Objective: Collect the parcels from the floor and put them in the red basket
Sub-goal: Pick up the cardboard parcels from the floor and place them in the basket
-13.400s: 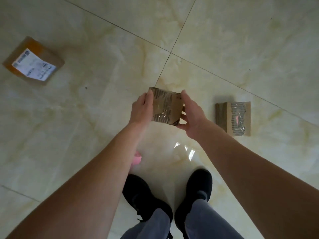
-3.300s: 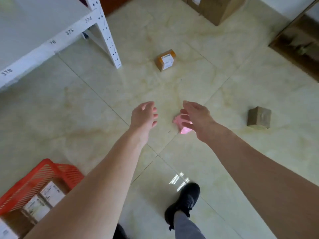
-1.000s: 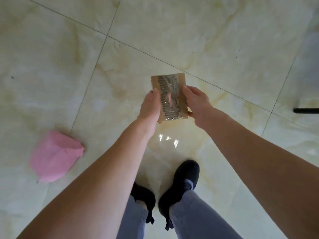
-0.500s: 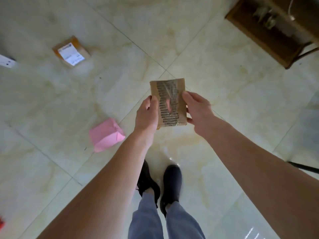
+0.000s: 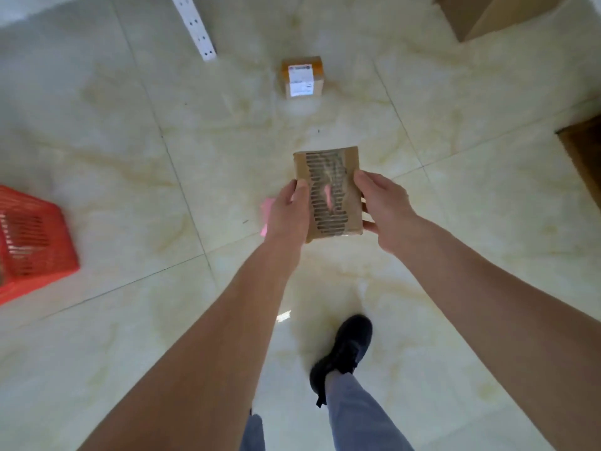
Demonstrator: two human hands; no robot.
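Observation:
I hold a small brown cardboard parcel [image 5: 329,193] with torn tape on its top, above the floor at the centre of the view. My left hand [image 5: 288,212] grips its left side and my right hand [image 5: 383,209] grips its right side. The red basket [image 5: 31,242] stands on the floor at the left edge, only partly in view. A second brown parcel [image 5: 302,76] with a white label lies on the tiles farther ahead. A pink parcel [image 5: 267,209] lies on the floor, mostly hidden behind my left hand.
A white perforated shelf leg [image 5: 196,27] stands at the top left. Large cardboard boxes [image 5: 487,14] sit at the top right, and dark wooden furniture [image 5: 582,151] juts in at the right edge. My black shoe [image 5: 344,349] is on the glossy tiled floor below.
The view has swung left while I carry the parcel in both hands: the red basket has come into sight at the left, and the pink parcel is now behind my left hand.

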